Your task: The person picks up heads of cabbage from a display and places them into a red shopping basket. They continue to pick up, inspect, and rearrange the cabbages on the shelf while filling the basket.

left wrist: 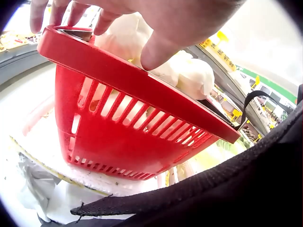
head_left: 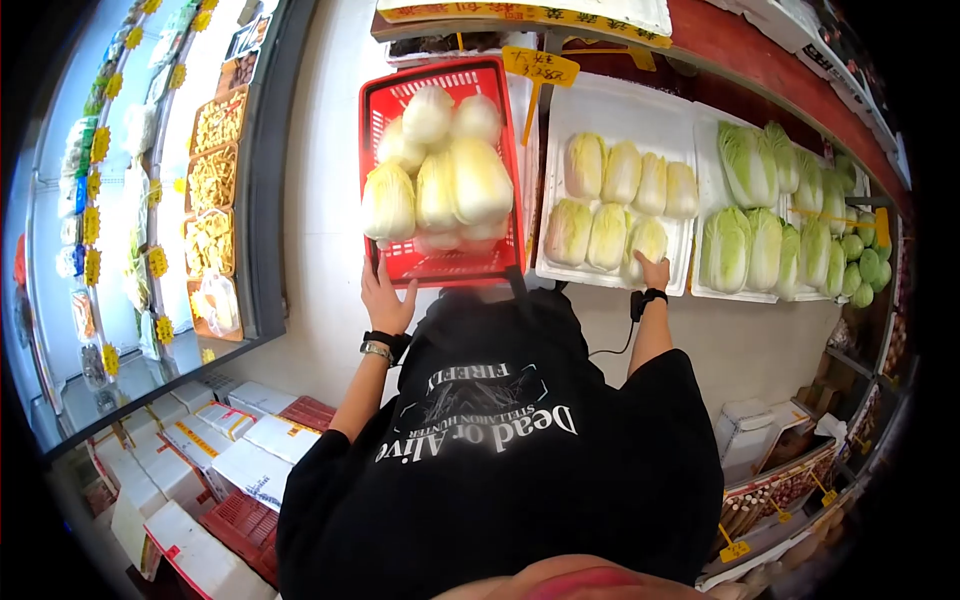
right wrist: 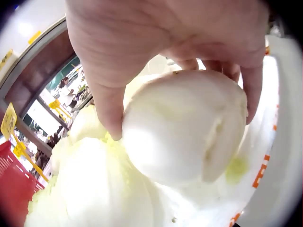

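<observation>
A red basket (head_left: 440, 265) heaped with pale yellow napa cabbages (head_left: 436, 190) stands left of a white tray. My left hand (head_left: 388, 298) lies at the basket's near left corner; in the left wrist view that hand (left wrist: 161, 19) is over the red rim (left wrist: 104, 64), thumb and fingers relaxed. At the near right corner of the white tray (head_left: 590, 262), my right hand (head_left: 655, 272) is on a cabbage (head_left: 648, 238). The right wrist view shows the hand (right wrist: 165, 42) with thumb and fingers curled round the base end of this cabbage (right wrist: 180, 127).
More cabbages (head_left: 605, 237) lie in two rows in the tray. Greener cabbages (head_left: 748, 165) fill the tray farther right. A yellow price sign (head_left: 540, 66) stands between basket and tray. At the left is a lit display case (head_left: 265, 170); white boxes (head_left: 255, 470) are stacked at lower left.
</observation>
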A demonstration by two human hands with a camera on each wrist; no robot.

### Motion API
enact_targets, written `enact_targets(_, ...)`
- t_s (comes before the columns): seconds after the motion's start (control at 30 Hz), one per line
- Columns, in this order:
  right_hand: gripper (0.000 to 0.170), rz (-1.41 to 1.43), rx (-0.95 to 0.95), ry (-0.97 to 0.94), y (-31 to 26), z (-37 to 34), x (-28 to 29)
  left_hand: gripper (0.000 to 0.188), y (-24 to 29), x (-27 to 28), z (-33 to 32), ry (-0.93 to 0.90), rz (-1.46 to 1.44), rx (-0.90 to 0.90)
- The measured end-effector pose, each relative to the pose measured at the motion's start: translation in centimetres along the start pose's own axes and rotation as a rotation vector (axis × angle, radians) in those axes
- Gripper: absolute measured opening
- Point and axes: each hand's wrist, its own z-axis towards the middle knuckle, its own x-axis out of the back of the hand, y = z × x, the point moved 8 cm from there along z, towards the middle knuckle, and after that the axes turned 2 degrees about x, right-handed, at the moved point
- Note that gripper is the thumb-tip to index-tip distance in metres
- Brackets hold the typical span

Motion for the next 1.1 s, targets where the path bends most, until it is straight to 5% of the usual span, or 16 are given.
enact_targets(0.1, 0.082, 0.379, -0.108, -0.066, 5.6, 3.6, -0.9, 0.077, -0.2, 0.1, 0.1, -0.013, -0.025, 0.004)
enact_targets(0.2, 0.072, 0.778, -0.215, -0.137, -0.3, -2.7, 2.6, 0.076, -0.4, -0.1, 0.1, -0.001, -0.015, 0.010)
enact_targets(0.33, 0.066, 0.861, 0.159, -0.288, -8.2, -6.8, 5.3, 0.071, -0.2, 0.1, 0.0, 0.028, -0.030, 0.030)
enact_targets(0.47, 0.068, 0.544, 0.465, -0.486, -20.6, -14.2, 5.2, 0.068, 1.6, 1.4, 0.2, 0.090, -0.013, 0.011)
enact_targets(0.6, 0.082, 0.261, 0.926, -0.461, -31.9, -22.1, 1.3, 0.063, 4.5, 3.4, 1.7, 0.034, -0.277, -0.065)
enact_targets(0.67, 0.076, 0.136, 1.088, -0.455, -37.1, -26.2, -0.9, 0.061, 6.0, 4.3, 2.7, -0.030, -0.395, -0.098)
enact_targets(0.83, 0.052, 0.503, 0.438, -1.111, -43.1, -31.6, -11.4, 0.050, 6.0, 0.3, 5.3, -0.412, -1.196, 0.181)
enact_targets(0.93, 0.057, 0.592, 0.100, -1.170, -44.2, -33.9, -15.5, 0.058, 7.8, 0.2, 6.9, -0.680, -1.711, 0.402)
enact_targets(1.07, 0.068, 0.317, 0.369, -0.953, -44.1, -32.0, -19.7, 0.067, 8.4, -0.3, 7.4, -0.715, -1.781, 0.563)
enact_targets(1.1, 0.074, 0.031, 0.576, -0.717, -44.7, -31.2, -19.4, 0.065, 8.4, -0.8, 7.4, -0.733, -1.778, 0.578)
